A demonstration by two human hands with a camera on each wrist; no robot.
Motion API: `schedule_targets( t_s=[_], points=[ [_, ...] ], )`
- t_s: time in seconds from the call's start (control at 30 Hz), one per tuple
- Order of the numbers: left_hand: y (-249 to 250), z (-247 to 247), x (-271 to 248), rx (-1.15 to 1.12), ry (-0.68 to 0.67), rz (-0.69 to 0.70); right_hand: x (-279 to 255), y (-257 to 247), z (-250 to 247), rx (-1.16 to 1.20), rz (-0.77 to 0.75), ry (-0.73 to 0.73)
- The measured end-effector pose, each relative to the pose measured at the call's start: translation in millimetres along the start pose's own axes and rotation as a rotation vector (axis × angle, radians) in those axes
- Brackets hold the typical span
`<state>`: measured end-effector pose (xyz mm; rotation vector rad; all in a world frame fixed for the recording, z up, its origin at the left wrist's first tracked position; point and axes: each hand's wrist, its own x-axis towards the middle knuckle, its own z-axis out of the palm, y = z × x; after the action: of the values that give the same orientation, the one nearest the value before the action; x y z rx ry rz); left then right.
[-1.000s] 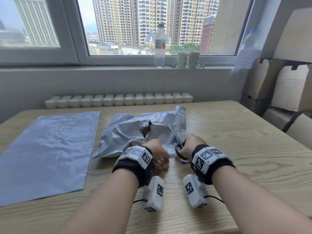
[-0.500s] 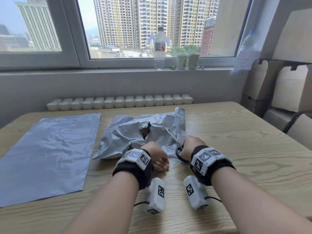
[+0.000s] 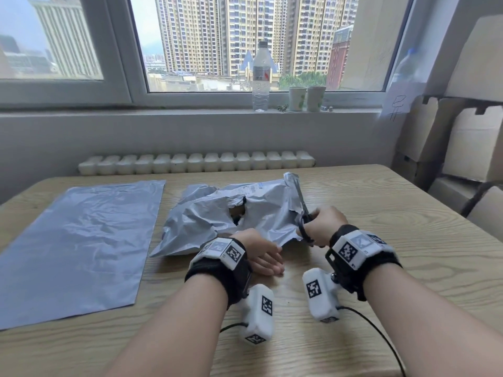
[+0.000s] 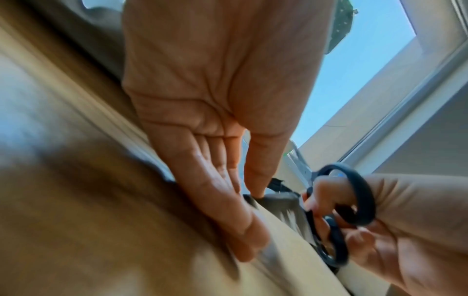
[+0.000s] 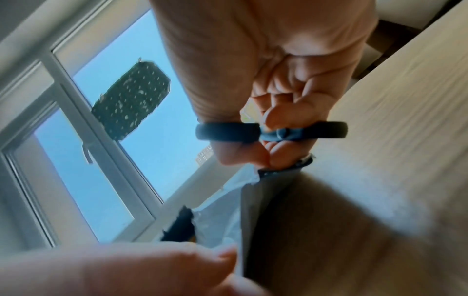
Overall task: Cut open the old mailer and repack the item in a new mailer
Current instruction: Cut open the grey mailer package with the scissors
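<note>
The crumpled old mailer (image 3: pixel 217 221) lies on the wooden bench (image 3: pixel 381 240), its long axis running left to right across the bench, with a ragged hole torn in its upper face. It is the landmark for the rest.

At its right end the right hand (image 3: pixel 324 227) has thumb and fingers curled through the black loops of the scissors (image 3: pixel 303 210). The blades point away from the person, toward the window, along the mailer's right edge and across its long axis. In the right wrist view the two loops sit close together; how far apart the blades stand cannot be told.

At the mailer's near edge, left of the scissors, the left hand (image 3: pixel 261 254) lies with its fingers straight and flat on the film, pinning it to the bench. The left wrist view shows the thumb tip pressing the cut edge just beside the scissor handles.

The new mailer (image 3: pixel 79 246) lies flat and smooth to the left of the old one, close but not touching, its long axis running toward the window.
</note>
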<state>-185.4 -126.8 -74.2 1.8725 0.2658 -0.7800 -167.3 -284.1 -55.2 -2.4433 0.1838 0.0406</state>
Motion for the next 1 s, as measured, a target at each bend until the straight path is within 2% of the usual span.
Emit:
schedule_targets(
  t_s=[0.2, 0.27, 0.33, 0.53, 0.67, 0.87, 1.0],
  points=[
    [15.2, 24.5, -1.2, -0.476, -0.26, -0.009, 2.3, -4.7, -20.8, 0.113, -0.033, 0.017],
    [15.6, 26.7, 1.6, -0.665, -0.247, 0.02, 2.8, 0.4, -21.6, 0.118, -0.023, -0.013],
    [16.9, 27.6, 7.2, -0.797, -0.168, 0.056, 1.1, 7.5, -20.5, 0.118, -0.01, -0.033],
    [23.6, 41.4, 23.6, -0.689, 0.083, 0.11, -6.6, 18.3, -18.9, 0.158, 0.003, -0.079],
    [19.6, 46.3, 30.9, -0.719, 0.148, 0.206, -18.8, 17.4, -29.3, 0.312, 0.077, -0.237],
    [24.6, 52.5, 26.4, -0.732, 0.161, 0.251, -36.6, 6.2, -42.8, 0.342, 0.079, -0.436],
    [27.3, 50.1, 16.7, -0.729, 0.158, 0.265, -49.0, 1.5, -54.1, 0.247, 0.095, -0.553]
  ],
)
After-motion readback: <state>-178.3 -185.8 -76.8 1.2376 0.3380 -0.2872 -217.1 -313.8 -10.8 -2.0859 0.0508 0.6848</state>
